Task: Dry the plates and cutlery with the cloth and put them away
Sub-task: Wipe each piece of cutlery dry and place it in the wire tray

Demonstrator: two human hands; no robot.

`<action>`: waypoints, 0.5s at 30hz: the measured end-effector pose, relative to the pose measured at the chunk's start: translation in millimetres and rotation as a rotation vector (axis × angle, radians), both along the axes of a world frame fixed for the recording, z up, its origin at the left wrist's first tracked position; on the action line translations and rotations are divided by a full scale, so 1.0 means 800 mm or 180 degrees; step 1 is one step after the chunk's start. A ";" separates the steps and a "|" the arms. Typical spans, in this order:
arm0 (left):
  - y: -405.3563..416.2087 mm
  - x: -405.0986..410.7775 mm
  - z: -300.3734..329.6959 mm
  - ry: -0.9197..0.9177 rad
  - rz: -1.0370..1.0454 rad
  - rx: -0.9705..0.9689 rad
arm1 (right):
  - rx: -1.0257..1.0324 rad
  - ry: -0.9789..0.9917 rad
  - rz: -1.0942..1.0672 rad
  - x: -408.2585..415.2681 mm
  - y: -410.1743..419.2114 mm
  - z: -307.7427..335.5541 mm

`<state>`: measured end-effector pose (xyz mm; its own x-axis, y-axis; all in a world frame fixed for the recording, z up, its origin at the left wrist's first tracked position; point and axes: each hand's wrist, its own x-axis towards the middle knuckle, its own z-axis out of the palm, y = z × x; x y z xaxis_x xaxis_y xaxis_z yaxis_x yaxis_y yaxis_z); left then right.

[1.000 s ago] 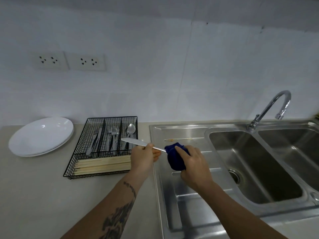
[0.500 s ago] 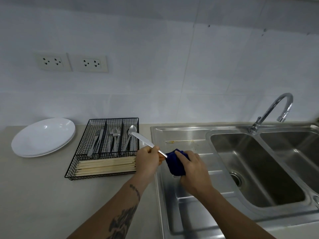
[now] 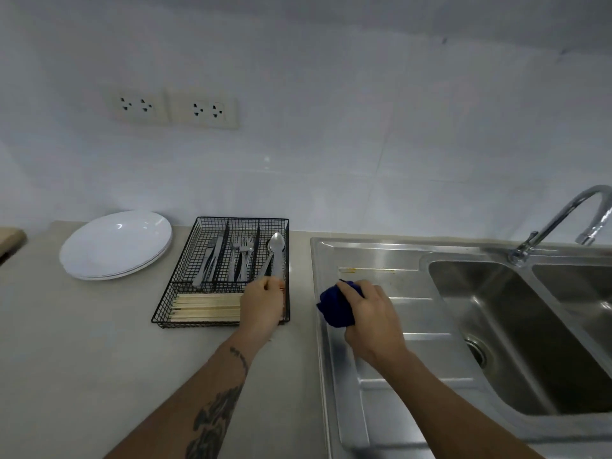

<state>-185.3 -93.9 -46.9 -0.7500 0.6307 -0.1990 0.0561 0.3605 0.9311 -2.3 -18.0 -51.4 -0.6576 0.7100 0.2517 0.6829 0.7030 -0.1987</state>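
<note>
Nearly done, it seems: plates sit stacked at the surface's back left, cutlery fills the tray, the left hand lowers a gripped knife into its right compartment, and the right hand clutches the cloth over the drainboard.

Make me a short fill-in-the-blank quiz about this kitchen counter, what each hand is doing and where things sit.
1. The right hand grips a dark ____ cloth.
2. The left hand reaches into the black wire ____.
3. The white plates are stacked to the ____ of the tray.
4. The spoon lies in the tray's ____ upper compartment.

Missing words: blue; tray; left; right
</note>
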 end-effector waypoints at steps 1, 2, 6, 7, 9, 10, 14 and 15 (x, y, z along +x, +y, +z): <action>-0.005 -0.017 -0.001 -0.0067 0.0057 -0.0070 | 0.0010 -0.0008 0.0026 -0.007 0.000 0.000; -0.009 -0.034 -0.002 -0.0171 0.0138 -0.0117 | 0.0016 -0.0012 0.0047 -0.013 0.000 0.001; -0.026 -0.103 0.003 -0.0305 0.0584 -0.0229 | 0.0028 0.0054 0.0144 -0.039 0.000 -0.002; -0.030 -0.117 0.004 -0.0152 0.0569 -0.0276 | 0.0018 0.0058 0.0165 -0.045 0.000 -0.006; -0.038 -0.139 0.004 0.0135 0.0522 -0.0324 | -0.0005 0.0044 0.0205 -0.055 0.003 -0.012; -0.041 -0.150 0.003 0.0256 0.0486 -0.0397 | -0.0028 0.0030 0.0219 -0.060 0.004 -0.015; -0.036 -0.184 -0.002 0.0745 0.0299 -0.0828 | -0.0165 -0.0003 0.0240 -0.074 0.009 -0.018; -0.031 -0.190 -0.004 0.0791 0.0250 -0.0910 | -0.0179 0.0013 0.0240 -0.077 0.012 -0.018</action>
<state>-337.4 -118.8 -50.4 -0.8413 0.5148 -0.1648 0.2292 0.6158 0.7538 -63.5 -8.7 -66.2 -0.7089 0.6715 0.2158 0.6275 0.7401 -0.2420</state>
